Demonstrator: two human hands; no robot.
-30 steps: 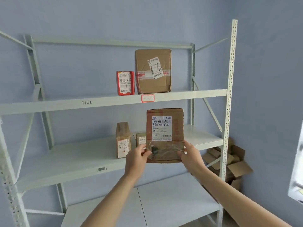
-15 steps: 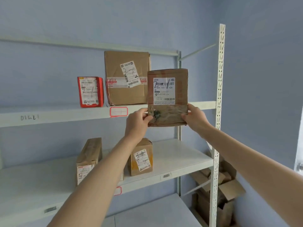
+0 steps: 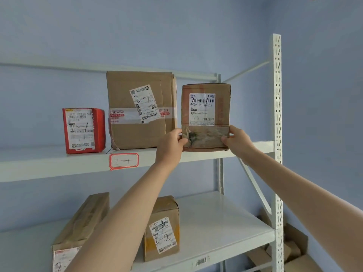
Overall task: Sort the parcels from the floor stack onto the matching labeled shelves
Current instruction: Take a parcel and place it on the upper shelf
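A flat brown parcel [image 3: 205,107] marked "2-1" stands upright with its bottom edge on the upper shelf [image 3: 59,163], right of a large brown box [image 3: 141,110]. My left hand [image 3: 170,146] grips its lower left edge and my right hand [image 3: 236,141] grips its lower right corner. A red-bordered tag [image 3: 123,161] reading "2-1" sticks to the shelf's front edge. A red parcel [image 3: 83,130] marked "2-1" stands further left on the same shelf.
On the lower shelf [image 3: 222,228] sit a small brown box [image 3: 162,228] marked "2-2" and a long brown box [image 3: 78,232]. A white perforated upright [image 3: 277,134] bounds the rack on the right. Empty cartons [image 3: 294,250] lie on the floor beyond it.
Both hands raised the flat parcel from lower-shelf height to the upper shelf and moved it back beside the large box. My view has come closer and tilted up.
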